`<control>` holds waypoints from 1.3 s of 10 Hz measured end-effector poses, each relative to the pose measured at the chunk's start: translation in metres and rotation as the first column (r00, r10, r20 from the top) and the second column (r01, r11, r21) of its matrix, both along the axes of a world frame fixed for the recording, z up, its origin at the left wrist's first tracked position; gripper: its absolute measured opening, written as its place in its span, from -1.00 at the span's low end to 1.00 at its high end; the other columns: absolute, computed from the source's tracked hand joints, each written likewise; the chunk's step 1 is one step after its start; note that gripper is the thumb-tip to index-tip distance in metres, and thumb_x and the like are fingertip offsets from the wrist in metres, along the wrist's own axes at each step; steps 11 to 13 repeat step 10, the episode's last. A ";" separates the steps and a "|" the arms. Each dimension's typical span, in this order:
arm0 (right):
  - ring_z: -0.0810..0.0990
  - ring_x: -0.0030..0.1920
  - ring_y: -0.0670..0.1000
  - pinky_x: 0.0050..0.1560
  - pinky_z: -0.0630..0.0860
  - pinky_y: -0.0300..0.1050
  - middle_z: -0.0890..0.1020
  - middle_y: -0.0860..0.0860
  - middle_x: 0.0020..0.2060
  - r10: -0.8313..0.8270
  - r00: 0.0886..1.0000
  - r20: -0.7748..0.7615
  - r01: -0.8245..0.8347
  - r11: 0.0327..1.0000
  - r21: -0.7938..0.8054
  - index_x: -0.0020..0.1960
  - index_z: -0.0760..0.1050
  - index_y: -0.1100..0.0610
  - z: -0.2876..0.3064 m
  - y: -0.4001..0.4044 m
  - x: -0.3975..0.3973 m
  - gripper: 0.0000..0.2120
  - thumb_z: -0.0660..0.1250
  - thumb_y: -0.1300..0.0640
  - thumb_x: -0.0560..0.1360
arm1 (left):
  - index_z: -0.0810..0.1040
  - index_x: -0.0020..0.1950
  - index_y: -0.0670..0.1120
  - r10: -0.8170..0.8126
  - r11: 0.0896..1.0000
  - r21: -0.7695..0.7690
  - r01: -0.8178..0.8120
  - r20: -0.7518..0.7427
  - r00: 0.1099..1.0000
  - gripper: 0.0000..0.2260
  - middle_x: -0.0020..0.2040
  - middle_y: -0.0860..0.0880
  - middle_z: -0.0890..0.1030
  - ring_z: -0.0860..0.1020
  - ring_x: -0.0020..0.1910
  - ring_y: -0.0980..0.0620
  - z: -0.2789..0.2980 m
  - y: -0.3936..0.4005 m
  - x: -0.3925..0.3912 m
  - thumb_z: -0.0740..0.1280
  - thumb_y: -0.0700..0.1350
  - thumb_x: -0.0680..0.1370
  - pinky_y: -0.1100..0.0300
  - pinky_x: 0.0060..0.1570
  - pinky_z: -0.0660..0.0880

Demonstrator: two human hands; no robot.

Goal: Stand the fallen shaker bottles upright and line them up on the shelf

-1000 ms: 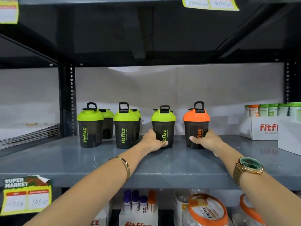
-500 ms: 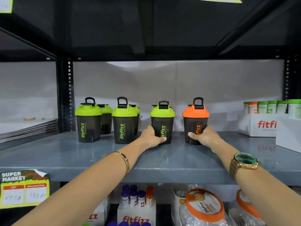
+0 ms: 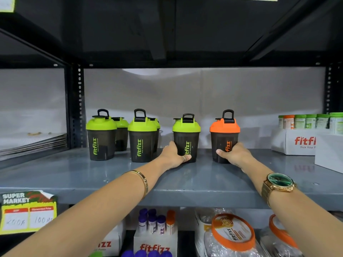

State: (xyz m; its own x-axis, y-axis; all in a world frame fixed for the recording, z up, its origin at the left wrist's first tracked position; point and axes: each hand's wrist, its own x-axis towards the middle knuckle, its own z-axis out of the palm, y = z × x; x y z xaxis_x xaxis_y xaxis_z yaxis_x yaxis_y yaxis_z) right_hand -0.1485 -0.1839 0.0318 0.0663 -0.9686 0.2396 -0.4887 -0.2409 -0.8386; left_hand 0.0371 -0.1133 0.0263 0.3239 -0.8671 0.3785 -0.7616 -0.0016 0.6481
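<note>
Several dark shaker bottles stand upright on the grey shelf [image 3: 194, 184]. My left hand [image 3: 173, 156] wraps the base of a green-lidded shaker [image 3: 186, 134]. My right hand [image 3: 234, 154] grips the base of the orange-lidded shaker [image 3: 224, 134] just to its right. Two more green-lidded shakers stand further left, one [image 3: 142, 138] near my left hand and another [image 3: 101, 136] by the shelf post. Behind each of those two a further green-lidded shaker [image 3: 121, 134] is partly hidden.
A white fitfizz box [image 3: 295, 143] with several small green-capped tubs stands at the shelf's right end, and a second white box [image 3: 329, 153] sits nearer the front. A perforated black post [image 3: 78, 108] bounds the left. Jars and tube boxes fill the shelf below.
Both hands keep their hold on the same two shakers, which stay upright. The view has tilted a little, so the shelf sits slightly lower in frame than before.
</note>
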 end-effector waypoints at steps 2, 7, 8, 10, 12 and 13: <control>0.42 0.32 0.29 0.39 0.26 0.26 0.51 0.20 0.28 -0.024 0.998 -0.050 0.024 1.000 -0.010 0.36 0.31 0.23 0.001 0.000 -0.001 -0.40 0.39 -0.03 0.44 | 0.26 0.32 -0.23 0.002 1.000 0.002 -0.002 -0.002 1.000 -0.43 0.29 -0.20 0.46 0.43 0.25 -0.15 0.001 0.001 0.001 0.41 0.00 0.46 0.07 0.20 0.40; 0.39 0.35 0.23 0.34 0.38 0.11 0.41 0.23 0.31 -0.055 0.988 -0.142 0.059 0.998 0.026 0.37 0.19 0.31 0.002 0.010 -0.003 -0.19 0.50 -0.05 0.34 | 0.28 0.25 -0.26 0.089 0.996 0.003 -0.089 -0.038 0.995 -0.33 0.25 -0.21 0.43 0.40 0.23 -0.15 0.006 0.007 0.005 0.44 0.15 0.39 0.09 0.11 0.38; 0.37 0.37 0.22 0.33 0.39 0.07 0.37 0.23 0.33 -0.041 0.960 -0.277 0.058 0.997 0.055 0.40 0.18 0.32 0.002 0.018 -0.002 -0.15 0.50 -0.07 0.33 | 0.25 0.28 -0.28 0.127 0.992 0.003 -0.127 -0.009 0.992 -0.30 0.26 -0.24 0.40 0.40 0.23 -0.18 0.005 0.012 0.006 0.43 0.15 0.40 0.08 0.10 0.38; 0.35 0.39 0.22 0.37 0.31 0.05 0.36 0.24 0.37 -0.096 0.931 -0.353 0.096 0.995 -0.018 0.41 0.17 0.32 -0.003 0.048 0.002 -0.27 0.39 -0.05 0.44 | 0.26 0.27 -0.26 0.214 0.977 -0.005 -0.215 0.112 0.970 -0.38 0.29 -0.25 0.38 0.42 0.24 -0.24 0.002 0.041 -0.001 0.41 0.09 0.44 -0.01 0.13 0.39; 0.35 0.39 0.22 0.37 0.31 0.05 0.36 0.24 0.37 -0.096 0.931 -0.353 0.096 0.995 -0.018 0.41 0.17 0.32 -0.003 0.048 0.002 -0.27 0.39 -0.05 0.44 | 0.26 0.27 -0.26 0.214 0.977 -0.005 -0.215 0.112 0.970 -0.38 0.29 -0.25 0.38 0.42 0.24 -0.24 0.002 0.041 -0.001 0.41 0.09 0.44 -0.01 0.13 0.39; 0.35 0.39 0.22 0.37 0.31 0.05 0.36 0.24 0.37 -0.096 0.931 -0.353 0.096 0.995 -0.018 0.41 0.17 0.32 -0.003 0.048 0.002 -0.27 0.39 -0.05 0.44 | 0.26 0.27 -0.26 0.214 0.977 -0.005 -0.215 0.112 0.970 -0.38 0.29 -0.25 0.38 0.42 0.24 -0.24 0.002 0.041 -0.001 0.41 0.09 0.44 -0.01 0.13 0.39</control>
